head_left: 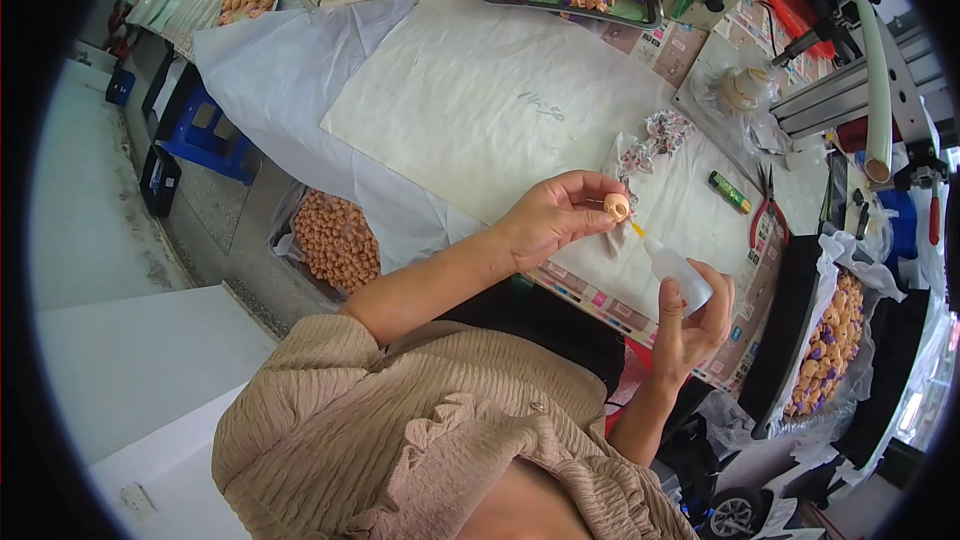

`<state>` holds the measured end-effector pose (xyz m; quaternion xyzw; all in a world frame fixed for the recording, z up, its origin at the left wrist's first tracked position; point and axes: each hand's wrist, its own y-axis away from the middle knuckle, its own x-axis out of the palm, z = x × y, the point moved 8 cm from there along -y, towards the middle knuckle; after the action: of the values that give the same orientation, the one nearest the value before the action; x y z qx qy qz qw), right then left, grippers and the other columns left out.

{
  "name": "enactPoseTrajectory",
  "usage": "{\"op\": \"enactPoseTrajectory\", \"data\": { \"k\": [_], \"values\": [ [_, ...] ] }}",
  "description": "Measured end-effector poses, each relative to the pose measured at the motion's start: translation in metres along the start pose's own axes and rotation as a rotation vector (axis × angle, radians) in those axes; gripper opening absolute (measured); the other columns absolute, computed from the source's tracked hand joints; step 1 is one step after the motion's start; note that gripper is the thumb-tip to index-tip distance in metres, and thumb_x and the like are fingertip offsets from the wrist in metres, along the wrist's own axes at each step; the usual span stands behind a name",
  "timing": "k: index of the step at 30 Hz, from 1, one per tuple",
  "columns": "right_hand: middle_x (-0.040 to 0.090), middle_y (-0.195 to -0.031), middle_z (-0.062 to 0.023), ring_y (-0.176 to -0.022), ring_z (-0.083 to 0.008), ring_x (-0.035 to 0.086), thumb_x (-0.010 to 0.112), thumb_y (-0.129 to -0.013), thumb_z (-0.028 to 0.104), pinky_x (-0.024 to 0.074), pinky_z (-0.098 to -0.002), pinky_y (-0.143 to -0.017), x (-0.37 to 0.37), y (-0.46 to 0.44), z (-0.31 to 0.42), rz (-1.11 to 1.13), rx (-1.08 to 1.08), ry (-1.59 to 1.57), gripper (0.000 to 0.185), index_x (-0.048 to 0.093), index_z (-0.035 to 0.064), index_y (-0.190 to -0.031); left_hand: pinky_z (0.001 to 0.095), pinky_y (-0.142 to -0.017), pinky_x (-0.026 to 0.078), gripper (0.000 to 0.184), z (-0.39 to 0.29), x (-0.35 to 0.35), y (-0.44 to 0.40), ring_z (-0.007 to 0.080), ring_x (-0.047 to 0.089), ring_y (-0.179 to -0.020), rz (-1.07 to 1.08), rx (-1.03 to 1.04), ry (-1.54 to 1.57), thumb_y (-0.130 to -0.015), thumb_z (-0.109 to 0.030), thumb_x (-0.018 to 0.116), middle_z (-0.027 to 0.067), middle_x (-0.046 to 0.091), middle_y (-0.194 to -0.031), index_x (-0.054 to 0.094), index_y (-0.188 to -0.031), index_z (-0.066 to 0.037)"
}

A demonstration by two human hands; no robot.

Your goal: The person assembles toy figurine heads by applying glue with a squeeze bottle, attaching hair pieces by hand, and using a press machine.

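Note:
Between the thumb and fingers of my left hand [560, 212] is a small round peach-coloured part [617, 206] with an opening in it. My right hand [690, 325] is wrapped round a translucent squeeze bottle [682, 278]. The bottle's thin yellow tip [637, 229] points up at the part, close to its lower right; whether they touch is too small to tell. Both hands are over the front edge of the white sheet [450, 90] on the table. A crumpled patterned cloth [655, 145] lies just behind the part.
A black tray [660, 15] of peach and purple pieces stands at the back. Red-handled pliers [768, 210] and a green lighter [730, 192] lie to the right, below a metal machine frame [845, 90]. Bags of peach pieces [335, 240] flank the table, with a blue stool [205, 135] left.

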<state>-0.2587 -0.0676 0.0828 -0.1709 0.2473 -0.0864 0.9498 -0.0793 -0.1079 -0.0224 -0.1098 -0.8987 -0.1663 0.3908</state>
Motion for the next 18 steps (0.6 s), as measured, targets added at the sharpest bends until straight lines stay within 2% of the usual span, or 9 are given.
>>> {"op": "enactPoseTrajectory", "data": {
  "k": [18],
  "values": [
    [0.054,-0.086,-0.0061,-0.075,-0.0152,0.053,0.075,-0.079,0.018,0.04,-0.025,-0.061,0.0023,-0.0012,-0.0023,0.048,0.012,-0.008,0.028,0.063,-0.001,-0.095,0.031,-0.103,0.045,0.033,0.0015,-0.0005,-0.0014,0.0211,0.055,-0.119,0.022,-0.003,0.003,-0.088,0.006,0.058,0.0121,0.058,-0.124,0.054,-0.119,-0.004]
  ]
}}
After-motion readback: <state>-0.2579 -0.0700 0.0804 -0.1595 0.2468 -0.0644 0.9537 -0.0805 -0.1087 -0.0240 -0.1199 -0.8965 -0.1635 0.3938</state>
